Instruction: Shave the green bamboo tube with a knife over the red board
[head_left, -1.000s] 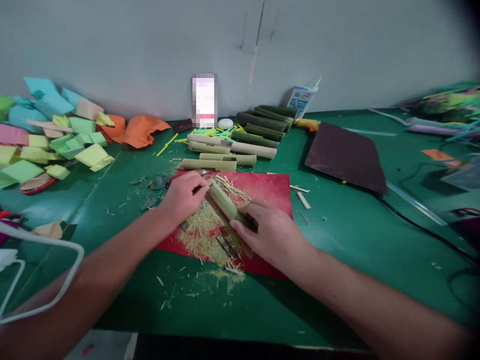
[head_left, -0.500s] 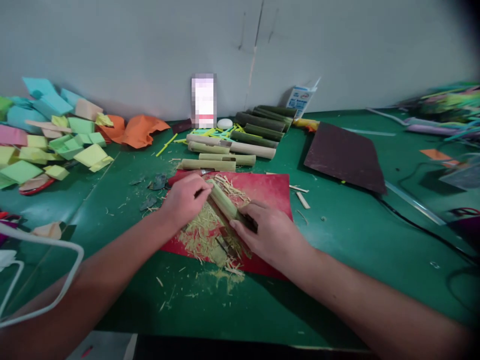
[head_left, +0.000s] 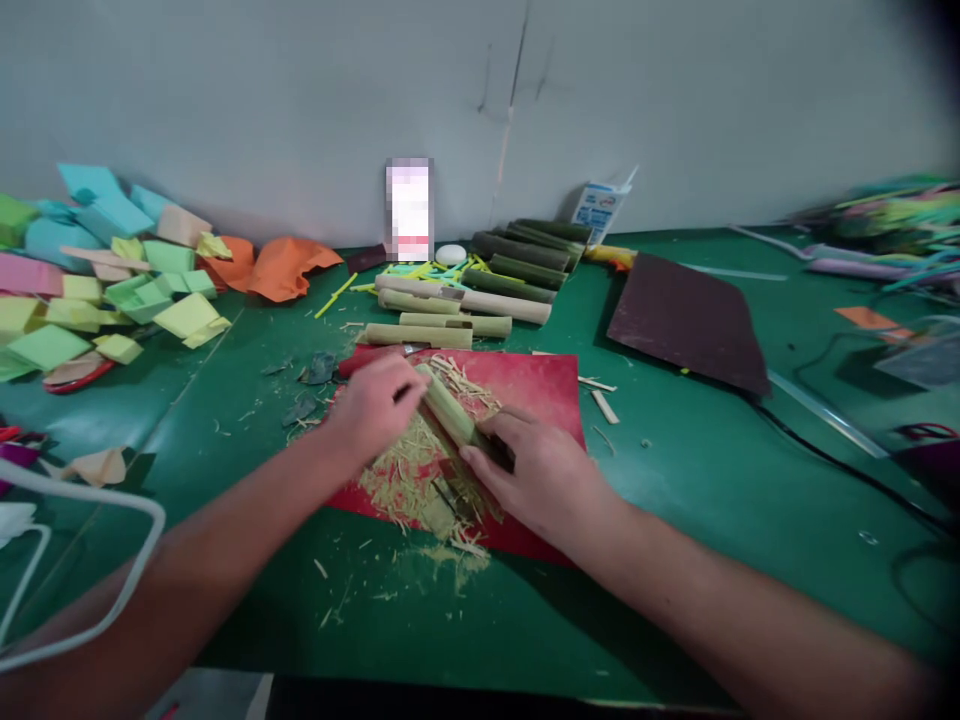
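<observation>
A pale green bamboo piece [head_left: 448,412] lies slanted over a red sheet [head_left: 541,386] on the green table. My left hand [head_left: 371,408] is closed around its far end. My right hand [head_left: 541,470] is wrapped round its near end, where a dark object shows under the fingers; I cannot make out what that is. Pale shavings [head_left: 405,478] are heaped on the sheet beneath both hands and spill over its near edge.
Peeled and dark green bamboo sections [head_left: 480,285] lie in rows behind the sheet. Coloured paper squares [head_left: 112,290] and orange paper [head_left: 274,265] are piled at the left. A dark brown sheet [head_left: 686,320], a black cable [head_left: 847,455] and a white wire frame [head_left: 90,560] lie around.
My left hand has slid slightly toward me along the bamboo piece. The view has shifted a little; my right hand keeps its grip.
</observation>
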